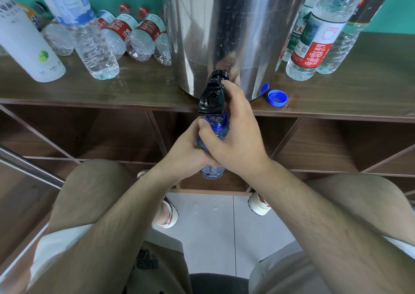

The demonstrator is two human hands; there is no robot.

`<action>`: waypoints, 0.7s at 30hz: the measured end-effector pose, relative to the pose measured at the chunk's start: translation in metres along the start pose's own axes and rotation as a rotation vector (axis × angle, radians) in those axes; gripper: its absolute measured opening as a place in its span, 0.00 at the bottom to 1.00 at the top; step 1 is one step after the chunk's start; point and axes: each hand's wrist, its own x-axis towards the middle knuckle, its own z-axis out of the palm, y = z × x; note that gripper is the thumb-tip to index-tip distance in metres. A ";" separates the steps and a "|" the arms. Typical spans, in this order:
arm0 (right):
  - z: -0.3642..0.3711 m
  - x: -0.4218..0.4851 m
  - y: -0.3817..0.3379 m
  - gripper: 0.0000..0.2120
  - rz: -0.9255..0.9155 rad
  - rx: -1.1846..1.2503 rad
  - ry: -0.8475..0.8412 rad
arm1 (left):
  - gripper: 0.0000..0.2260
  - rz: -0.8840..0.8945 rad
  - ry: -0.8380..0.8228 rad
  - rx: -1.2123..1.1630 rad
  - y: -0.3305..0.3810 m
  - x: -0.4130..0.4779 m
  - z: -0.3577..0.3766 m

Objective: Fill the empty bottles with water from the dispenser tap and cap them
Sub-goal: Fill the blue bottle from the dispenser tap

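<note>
Blue bottle (216,125) is held upright under the black tap (212,96) of the steel dispenser (224,35), its open mouth right below the spout, in front of and below the table (134,91) edge. Left hand (186,152) wraps the bottle's body from the left; its fingers are hidden behind the bottle, so how far they close can't be told exactly, but the grip looks full. Right hand (240,136) lies over the bottle's right side, a thumb across the neck, and its fingers (231,89) reach up and hook round the tap's right side. Whether water is flowing can't be seen. The bottle is thin plastic, likely light now and heavier as it fills, with walls that dent under a hard squeeze. Splashes on the table suggest it may be wet and slippery. Best hold is mid-body or at the stiffer neck ring, not the soft lower wall. Blue cap (277,98) lies open side up on the table just right of the dispenser, not yet on. More clear bottles (139,35) lie on the left.
</note>
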 end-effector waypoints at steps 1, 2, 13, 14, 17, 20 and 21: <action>0.000 0.000 0.000 0.33 -0.001 -0.002 -0.002 | 0.36 0.001 -0.001 0.003 0.000 0.000 0.000; 0.000 0.000 -0.001 0.33 -0.002 -0.003 -0.003 | 0.35 0.002 -0.001 0.005 -0.001 0.000 0.000; -0.003 0.000 -0.002 0.35 -0.012 -0.012 -0.033 | 0.37 0.026 0.015 0.011 -0.006 0.002 -0.001; -0.003 0.001 -0.001 0.35 -0.009 -0.012 -0.037 | 0.37 0.026 0.010 0.014 -0.007 0.002 0.000; -0.003 0.001 0.000 0.35 -0.013 -0.023 -0.038 | 0.37 0.028 0.007 0.031 -0.007 0.003 0.000; -0.003 0.001 0.000 0.35 -0.016 -0.018 -0.037 | 0.35 0.030 0.008 0.035 -0.008 0.004 0.001; -0.003 0.001 0.000 0.35 -0.022 -0.012 -0.039 | 0.35 0.029 0.007 0.032 -0.007 0.004 0.001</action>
